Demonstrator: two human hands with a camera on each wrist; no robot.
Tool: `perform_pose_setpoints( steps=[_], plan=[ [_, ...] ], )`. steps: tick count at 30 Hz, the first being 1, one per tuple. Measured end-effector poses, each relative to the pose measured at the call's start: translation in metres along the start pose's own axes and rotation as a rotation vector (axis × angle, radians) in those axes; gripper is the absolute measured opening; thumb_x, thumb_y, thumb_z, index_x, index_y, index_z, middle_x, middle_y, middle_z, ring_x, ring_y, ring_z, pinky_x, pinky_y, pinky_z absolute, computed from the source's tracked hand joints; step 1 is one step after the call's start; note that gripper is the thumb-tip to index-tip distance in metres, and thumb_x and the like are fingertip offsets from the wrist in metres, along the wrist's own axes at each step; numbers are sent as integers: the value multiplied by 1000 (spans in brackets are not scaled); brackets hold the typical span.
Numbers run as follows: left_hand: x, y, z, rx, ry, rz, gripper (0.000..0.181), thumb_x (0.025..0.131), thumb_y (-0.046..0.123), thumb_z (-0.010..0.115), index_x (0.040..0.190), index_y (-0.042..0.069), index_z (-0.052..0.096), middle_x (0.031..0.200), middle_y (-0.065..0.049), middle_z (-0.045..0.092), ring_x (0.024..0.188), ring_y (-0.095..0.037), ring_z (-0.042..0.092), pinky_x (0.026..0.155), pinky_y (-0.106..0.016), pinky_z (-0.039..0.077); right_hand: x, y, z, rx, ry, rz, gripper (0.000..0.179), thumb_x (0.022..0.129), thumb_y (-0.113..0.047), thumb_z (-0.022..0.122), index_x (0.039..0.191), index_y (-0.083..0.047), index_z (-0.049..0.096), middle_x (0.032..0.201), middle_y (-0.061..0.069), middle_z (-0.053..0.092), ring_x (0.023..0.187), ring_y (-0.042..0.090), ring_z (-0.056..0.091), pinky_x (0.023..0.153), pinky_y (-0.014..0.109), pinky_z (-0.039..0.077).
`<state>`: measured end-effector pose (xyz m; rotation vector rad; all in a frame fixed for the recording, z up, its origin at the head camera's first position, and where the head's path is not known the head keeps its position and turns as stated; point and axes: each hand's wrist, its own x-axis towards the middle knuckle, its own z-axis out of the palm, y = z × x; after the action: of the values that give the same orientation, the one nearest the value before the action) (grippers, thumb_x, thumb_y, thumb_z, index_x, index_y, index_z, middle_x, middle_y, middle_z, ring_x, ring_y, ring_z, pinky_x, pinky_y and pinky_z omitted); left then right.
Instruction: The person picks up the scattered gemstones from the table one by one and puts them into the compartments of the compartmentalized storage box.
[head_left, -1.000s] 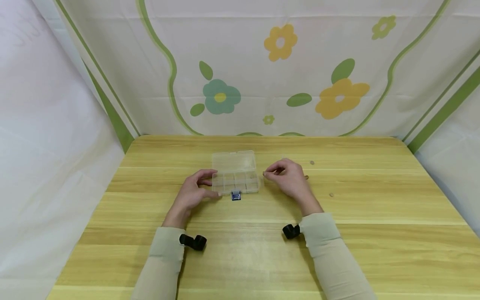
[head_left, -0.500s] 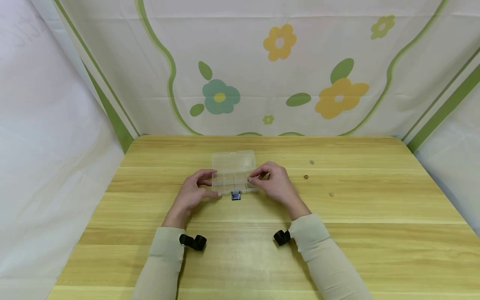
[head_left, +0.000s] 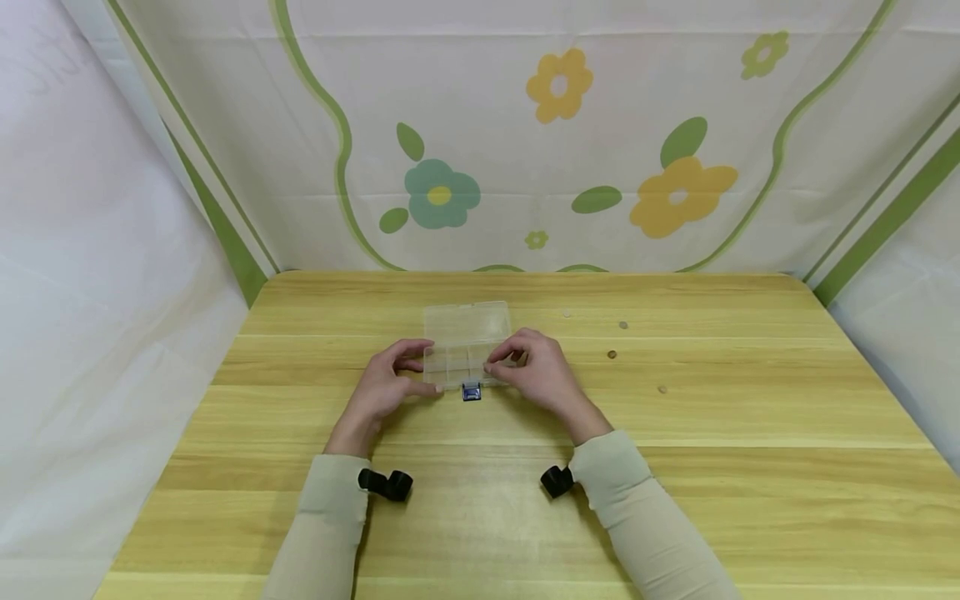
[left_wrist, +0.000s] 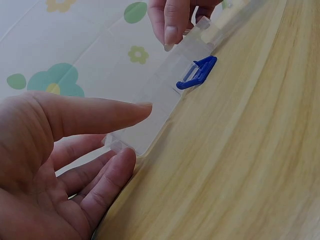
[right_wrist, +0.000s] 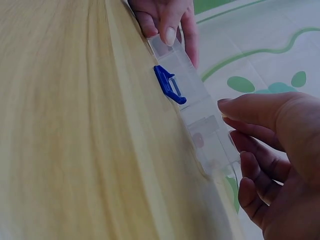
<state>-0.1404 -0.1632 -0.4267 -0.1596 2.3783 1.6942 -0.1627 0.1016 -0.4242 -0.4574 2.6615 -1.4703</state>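
A clear compartment box [head_left: 457, 375] with a blue latch [head_left: 471, 392] lies on the table, its clear lid [head_left: 467, 323] folded back behind it. My left hand [head_left: 382, 385] holds the box's left end, thumb at the front corner and fingers at the back. Over the right-hand compartments, my right hand [head_left: 542, 371] has thumb and index finger pinched together. A small pale disc [left_wrist: 168, 47] seems to show at those fingertips, mostly hidden. Inside the box, a reddish round piece [right_wrist: 198, 140] shows through the wall in the right wrist view.
Several small discs lie on the wooden table [head_left: 480, 517] right of the box: a whitish one [head_left: 567, 314], a grey one [head_left: 623, 325], a brown one [head_left: 612, 354] and a tan one [head_left: 662, 389]. A flowered cloth [head_left: 517, 150] hangs behind the table.
My right hand has moved left from beside the box to over its compartments, fingertips still pinched. The brown and whitish discs are now fully uncovered. My left hand and the box have stayed put.
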Motion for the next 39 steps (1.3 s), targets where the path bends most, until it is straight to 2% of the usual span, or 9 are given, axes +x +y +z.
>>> perform_pose_setpoints(
  steps=[16, 25, 39],
  plan=[
    [0, -2, 1, -1, 0, -2, 75, 78, 1, 91, 147, 16, 65, 151, -11, 62, 126, -31, 57, 109, -46, 43, 0, -1, 1, -68, -29, 8, 4, 92, -20, 86, 94, -22, 82, 99, -3, 72, 92, 18, 62, 81, 35, 51],
    [-1, -1, 1, -7, -2, -5, 75, 78, 0, 90, 147, 15, 65, 150, -11, 62, 126, -31, 56, 108, -46, 43, 0, 1, -1, -69, -53, -2, 4, 92, -22, 86, 95, -21, 83, 100, -3, 71, 90, 17, 62, 81, 36, 52],
    [0, -1, 0, -15, -5, 3, 75, 78, 0, 91, 147, 15, 65, 151, -12, 62, 126, -31, 56, 109, -46, 42, 1, 3, -6, -71, -49, -31, 6, 92, -23, 86, 96, -19, 84, 96, -4, 72, 87, 17, 61, 78, 35, 52]
  ],
)
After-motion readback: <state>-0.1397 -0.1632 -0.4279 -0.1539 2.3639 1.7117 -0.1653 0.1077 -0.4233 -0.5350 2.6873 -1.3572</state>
